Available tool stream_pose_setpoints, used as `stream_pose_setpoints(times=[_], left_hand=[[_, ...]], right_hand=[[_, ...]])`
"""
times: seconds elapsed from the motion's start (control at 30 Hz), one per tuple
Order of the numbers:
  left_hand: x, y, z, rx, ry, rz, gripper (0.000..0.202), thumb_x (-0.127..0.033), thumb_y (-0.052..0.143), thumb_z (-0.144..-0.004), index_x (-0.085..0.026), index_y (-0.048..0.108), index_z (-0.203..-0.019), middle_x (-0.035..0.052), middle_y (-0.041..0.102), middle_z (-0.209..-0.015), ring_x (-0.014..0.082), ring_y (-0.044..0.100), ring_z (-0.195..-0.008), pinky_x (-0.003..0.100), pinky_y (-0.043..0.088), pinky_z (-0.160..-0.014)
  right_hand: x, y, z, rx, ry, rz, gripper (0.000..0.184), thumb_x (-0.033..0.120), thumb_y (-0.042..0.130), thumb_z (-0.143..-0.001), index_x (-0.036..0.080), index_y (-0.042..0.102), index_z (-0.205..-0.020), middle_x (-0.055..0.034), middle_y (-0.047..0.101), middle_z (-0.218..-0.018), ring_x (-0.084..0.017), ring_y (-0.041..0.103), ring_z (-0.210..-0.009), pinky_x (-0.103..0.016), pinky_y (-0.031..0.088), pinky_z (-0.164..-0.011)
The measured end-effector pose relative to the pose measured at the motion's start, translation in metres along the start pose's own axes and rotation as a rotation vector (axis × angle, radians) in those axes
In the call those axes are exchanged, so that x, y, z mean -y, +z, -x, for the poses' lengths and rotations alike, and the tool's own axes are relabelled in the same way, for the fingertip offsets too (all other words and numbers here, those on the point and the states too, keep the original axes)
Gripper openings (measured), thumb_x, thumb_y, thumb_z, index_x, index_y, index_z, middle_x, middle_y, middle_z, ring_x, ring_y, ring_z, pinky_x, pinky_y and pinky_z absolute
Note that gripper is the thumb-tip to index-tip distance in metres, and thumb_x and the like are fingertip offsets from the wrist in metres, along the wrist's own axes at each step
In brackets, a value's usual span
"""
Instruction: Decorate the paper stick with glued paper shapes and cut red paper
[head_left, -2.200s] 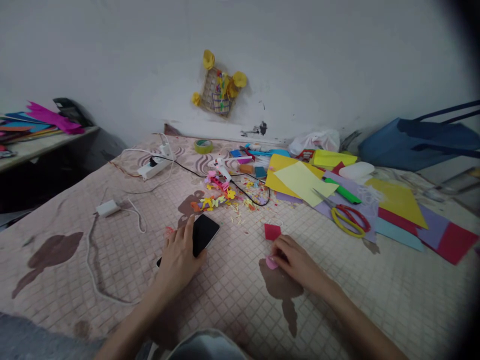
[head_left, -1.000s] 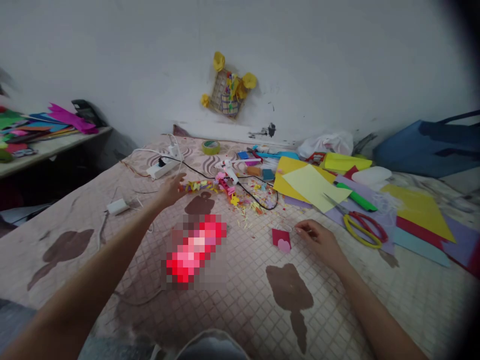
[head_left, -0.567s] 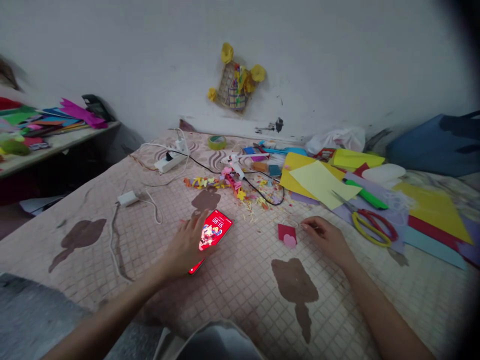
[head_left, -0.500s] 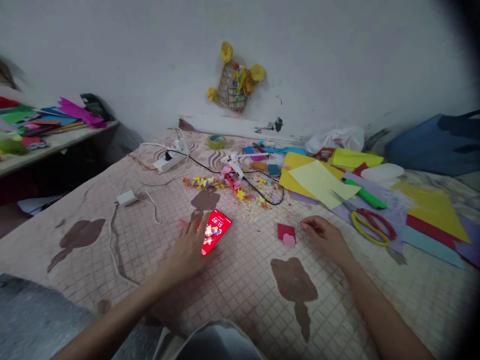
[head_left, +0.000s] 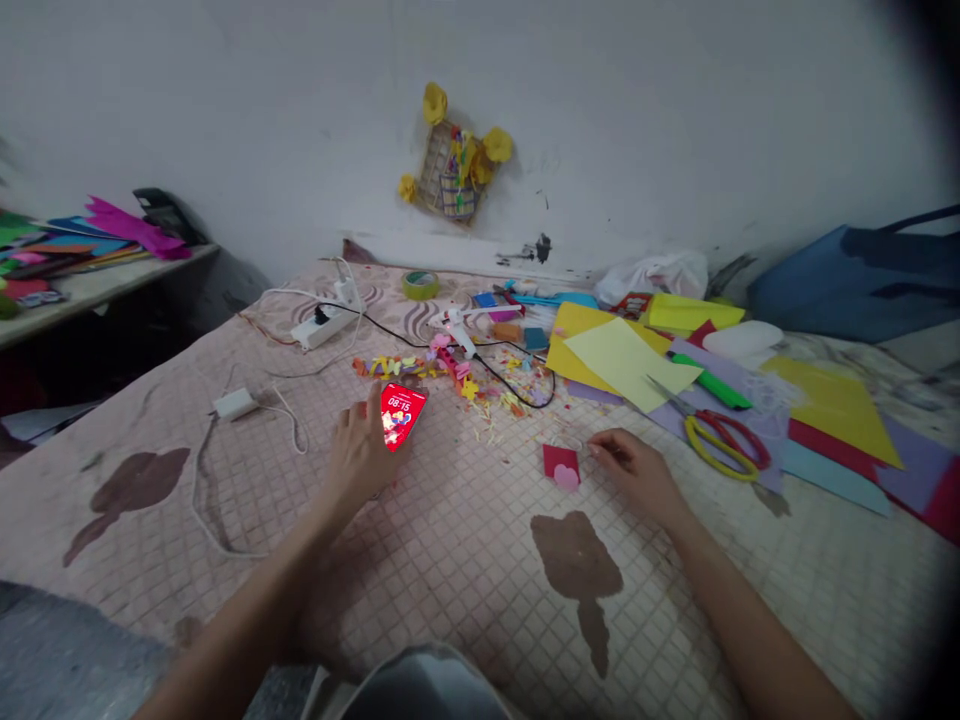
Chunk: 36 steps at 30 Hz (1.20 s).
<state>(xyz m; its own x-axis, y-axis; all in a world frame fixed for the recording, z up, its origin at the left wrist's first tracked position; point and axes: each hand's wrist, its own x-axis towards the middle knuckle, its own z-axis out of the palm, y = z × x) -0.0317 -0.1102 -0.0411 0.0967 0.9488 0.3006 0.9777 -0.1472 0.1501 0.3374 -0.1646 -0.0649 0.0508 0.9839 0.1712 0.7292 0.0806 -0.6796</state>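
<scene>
My left hand point(head_left: 360, 455) grips the left edge of a smartphone point(head_left: 403, 415), whose lit red screen reads 08:15. The index finger points upward along its side, and the thumb is hidden. To the right, my right hand point(head_left: 630, 470) has its fingertips pinched at a thin pale thread. That thread seems to curve from the top of a small red paper square point(head_left: 559, 461), which bears a pink paper heart point(head_left: 567, 477). The square lies on the patterned tablecloth point(head_left: 465, 560), just left of my right fingertips.
A white glue gun point(head_left: 459, 330) lies behind paper flowers and scraps point(head_left: 517, 385). Scissors point(head_left: 724, 445) rest on coloured sheets point(head_left: 630, 360) at right. A power strip point(head_left: 324, 326), charger point(head_left: 235, 404) and green tape roll point(head_left: 420, 285) are at left and back.
My left hand has moved the phone away from me and to the left. My right hand stays beside the red square. The whole view has shifted slightly.
</scene>
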Motion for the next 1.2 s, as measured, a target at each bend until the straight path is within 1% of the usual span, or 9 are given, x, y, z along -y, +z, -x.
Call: stream_pose_setpoints(times=[0.23,0.37,0.47,0.6,0.73,0.87,1.0,1.1,1.2], left_hand=[[0.003,0.004,-0.002,0.090,-0.019,0.024,0.075,-0.043,0.054,-0.077,-0.009,0.025,-0.138,0.0209,0.056,-0.112,0.0339,0.053,-0.101,0.044,0.041,-0.083],[0.017,0.001,-0.001,0.131,-0.031,0.126,0.079,-0.049,0.053,-0.077,-0.008,0.024,-0.138,0.0226,0.053,-0.120,0.0344,0.052,-0.106,0.044,0.042,-0.085],[0.036,-0.002,-0.002,0.109,-0.055,0.237,0.080,-0.052,0.053,-0.076,-0.009,0.024,-0.138,0.0215,0.054,-0.120,0.0323,0.054,-0.105,0.043,0.043,-0.085],[0.060,-0.012,-0.001,0.043,-0.140,0.354,0.077,-0.053,0.053,-0.075,-0.013,0.028,-0.137,0.0190,0.056,-0.120,0.0299,0.056,-0.106,0.043,0.045,-0.085],[0.069,-0.021,0.001,-0.011,-0.192,0.450,0.074,-0.054,0.055,-0.073,-0.016,0.034,-0.133,0.0156,0.060,-0.115,0.0274,0.058,-0.102,0.042,0.048,-0.081],[0.064,-0.017,0.002,0.035,-0.152,0.468,0.072,-0.054,0.054,-0.074,-0.017,0.034,-0.133,0.0152,0.059,-0.115,0.0271,0.059,-0.100,0.043,0.049,-0.081],[0.043,-0.002,0.007,0.107,0.009,0.344,0.074,-0.049,0.054,-0.076,-0.015,0.028,-0.136,0.0183,0.053,-0.122,0.0308,0.054,-0.108,0.046,0.045,-0.085],[0.024,0.005,0.012,0.102,0.076,0.210,0.074,-0.042,0.057,-0.075,-0.013,0.027,-0.136,0.0194,0.050,-0.123,0.0334,0.050,-0.109,0.047,0.042,-0.088],[0.015,0.009,0.013,0.066,0.056,0.140,0.073,-0.035,0.057,-0.076,-0.009,0.027,-0.136,0.0206,0.051,-0.119,0.0337,0.050,-0.106,0.046,0.042,-0.087]], right_hand=[[0.013,0.006,0.004,0.013,-0.035,-0.024,0.019,0.036,0.048,-0.083,0.021,0.059,-0.087,-0.0041,0.064,-0.084,-0.018,0.059,-0.073,-0.030,0.046,-0.064],[0.016,0.007,0.004,0.030,-0.060,-0.016,0.020,0.035,0.048,-0.083,0.020,0.059,-0.087,-0.0037,0.064,-0.082,-0.017,0.058,-0.071,-0.029,0.045,-0.063],[0.015,0.007,0.004,0.029,-0.054,-0.016,0.019,0.035,0.048,-0.084,0.020,0.059,-0.088,-0.0033,0.063,-0.083,-0.017,0.058,-0.071,-0.029,0.045,-0.063],[0.012,0.008,0.004,0.025,-0.051,-0.040,0.019,0.035,0.048,-0.084,0.020,0.058,-0.087,-0.0033,0.062,-0.084,-0.017,0.057,-0.072,-0.029,0.045,-0.064],[0.010,0.010,0.005,0.032,-0.051,-0.044,0.018,0.035,0.048,-0.084,0.021,0.058,-0.088,-0.0032,0.062,-0.085,-0.017,0.057,-0.073,-0.030,0.045,-0.066],[0.009,0.010,0.005,0.027,-0.050,-0.028,0.018,0.035,0.048,-0.085,0.020,0.058,-0.088,-0.0031,0.061,-0.084,-0.017,0.057,-0.073,-0.030,0.044,-0.066],[0.009,0.010,0.005,0.030,-0.054,-0.037,0.017,0.034,0.048,-0.085,0.020,0.058,-0.088,-0.0028,0.061,-0.084,-0.017,0.057,-0.073,-0.030,0.044,-0.066],[0.009,0.009,0.005,0.035,-0.050,-0.043,0.016,0.033,0.048,-0.085,0.020,0.058,-0.088,-0.0028,0.061,-0.084,-0.017,0.057,-0.073,-0.030,0.044,-0.066],[0.010,0.009,0.005,0.039,-0.048,-0.042,0.016,0.033,0.049,-0.085,0.020,0.058,-0.089,-0.0029,0.061,-0.084,-0.017,0.056,-0.074,-0.030,0.044,-0.065]])
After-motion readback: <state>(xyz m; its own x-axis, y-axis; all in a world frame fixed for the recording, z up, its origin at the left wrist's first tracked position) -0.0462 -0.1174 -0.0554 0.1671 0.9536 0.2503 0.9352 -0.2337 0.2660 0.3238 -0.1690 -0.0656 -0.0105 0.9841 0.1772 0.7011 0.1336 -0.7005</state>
